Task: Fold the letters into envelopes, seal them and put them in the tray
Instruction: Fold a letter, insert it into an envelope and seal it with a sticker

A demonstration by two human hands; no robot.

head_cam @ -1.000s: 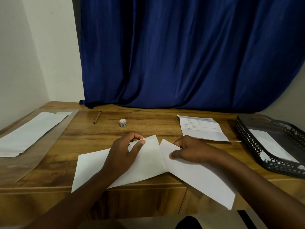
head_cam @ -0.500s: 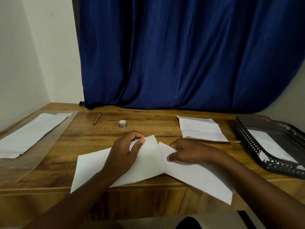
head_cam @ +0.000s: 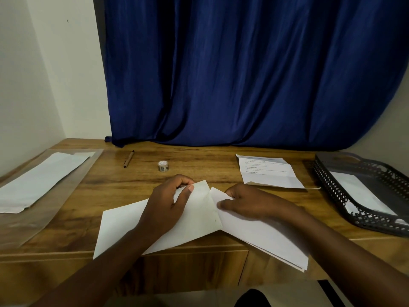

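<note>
Head view: the folded letter [head_cam: 265,235] is thin, light and bendy (easy to crumple), under the right hand [head_cam: 254,203], which pinches its top corner. Just beside, the left hand [head_cam: 168,207] pinches the envelope [head_cam: 124,227]. Hold edges gently.

A home desk corner: wooden desk [head_cam: 199,173], blue curtain [head_cam: 243,74], plain walls [head_cam: 44,74], letter tray [head_cam: 332,187]

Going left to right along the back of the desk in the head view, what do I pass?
Envelopes in the clear sleeve → pen → tape roll → printed letter → black tray.
</note>
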